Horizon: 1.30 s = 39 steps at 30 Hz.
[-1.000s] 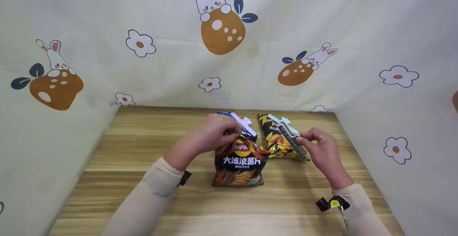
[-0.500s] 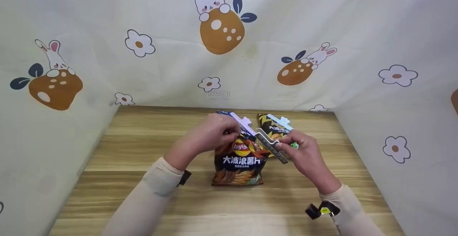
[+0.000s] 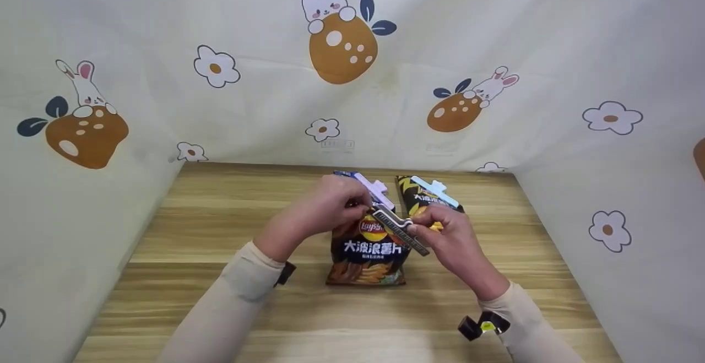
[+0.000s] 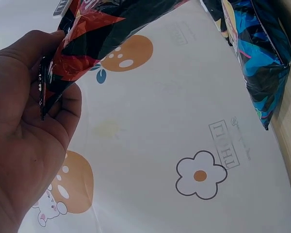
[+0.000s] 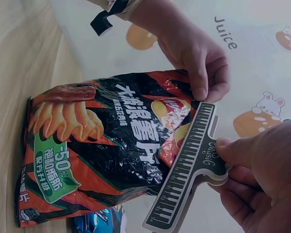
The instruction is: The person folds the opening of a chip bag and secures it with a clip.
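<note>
A black and red chip bag (image 3: 369, 258) stands upright on the table, and my left hand (image 3: 330, 203) pinches its top corner. In the left wrist view that corner of the bag (image 4: 82, 58) lies between thumb and curled fingers. My right hand (image 3: 451, 236) grips a long bag clip (image 3: 405, 231) by its handle. Piano keys and the word Music mark the clip (image 5: 186, 165) in the right wrist view. It lies along the bag's top edge, tilted down to the right. Whether its jaws span the bag is partly hidden.
Behind stand a blue chip bag (image 4: 262, 53) with a lilac clip (image 3: 376, 189) and a yellow-black chip bag (image 3: 413, 200) with a light blue clip (image 3: 438, 191). A printed cloth (image 3: 264, 109) hangs around the wooden table (image 3: 220, 198).
My right hand has carried the piano-patterned clip leftward, from in front of the yellow-black bag to the top of the red bag. The left hand keeps its pinch in place.
</note>
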Tool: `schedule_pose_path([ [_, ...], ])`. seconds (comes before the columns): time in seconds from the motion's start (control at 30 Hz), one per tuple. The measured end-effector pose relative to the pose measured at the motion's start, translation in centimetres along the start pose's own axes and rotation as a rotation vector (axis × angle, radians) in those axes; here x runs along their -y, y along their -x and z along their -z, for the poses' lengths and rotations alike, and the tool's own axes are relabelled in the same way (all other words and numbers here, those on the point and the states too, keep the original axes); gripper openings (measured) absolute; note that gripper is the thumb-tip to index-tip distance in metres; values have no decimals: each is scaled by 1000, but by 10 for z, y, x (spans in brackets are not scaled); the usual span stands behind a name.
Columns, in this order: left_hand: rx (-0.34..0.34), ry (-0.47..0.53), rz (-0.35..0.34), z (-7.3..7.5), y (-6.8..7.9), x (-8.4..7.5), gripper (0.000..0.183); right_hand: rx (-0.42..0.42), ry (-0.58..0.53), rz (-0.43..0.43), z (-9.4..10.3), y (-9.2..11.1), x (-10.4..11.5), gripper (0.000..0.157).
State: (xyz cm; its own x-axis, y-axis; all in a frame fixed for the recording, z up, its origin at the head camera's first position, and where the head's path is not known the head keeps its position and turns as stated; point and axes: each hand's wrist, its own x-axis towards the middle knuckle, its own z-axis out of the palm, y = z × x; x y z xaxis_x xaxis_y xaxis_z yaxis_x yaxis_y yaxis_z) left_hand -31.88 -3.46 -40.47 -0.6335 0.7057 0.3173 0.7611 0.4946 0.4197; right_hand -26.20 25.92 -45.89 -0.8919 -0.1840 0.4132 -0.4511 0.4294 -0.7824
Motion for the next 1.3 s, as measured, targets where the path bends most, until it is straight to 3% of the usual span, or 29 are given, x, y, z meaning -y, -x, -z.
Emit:
schedule_pose_path([
  [0.53, 2, 21, 24, 0, 0, 0, 9, 16, 28, -8, -6, 0, -2, 20],
  [0.87, -7, 26, 25, -1, -1, 2, 7, 22, -24, 6, -9, -1, -8, 19],
  [1.07, -55, 39, 8, -4, 4, 6, 6, 26, -42, 34, -9, -1, -13, 19],
  [1.3, -149, 116, 91, -8, 17, 15, 9, 34, -64, 27, -9, -1, -14, 19],
])
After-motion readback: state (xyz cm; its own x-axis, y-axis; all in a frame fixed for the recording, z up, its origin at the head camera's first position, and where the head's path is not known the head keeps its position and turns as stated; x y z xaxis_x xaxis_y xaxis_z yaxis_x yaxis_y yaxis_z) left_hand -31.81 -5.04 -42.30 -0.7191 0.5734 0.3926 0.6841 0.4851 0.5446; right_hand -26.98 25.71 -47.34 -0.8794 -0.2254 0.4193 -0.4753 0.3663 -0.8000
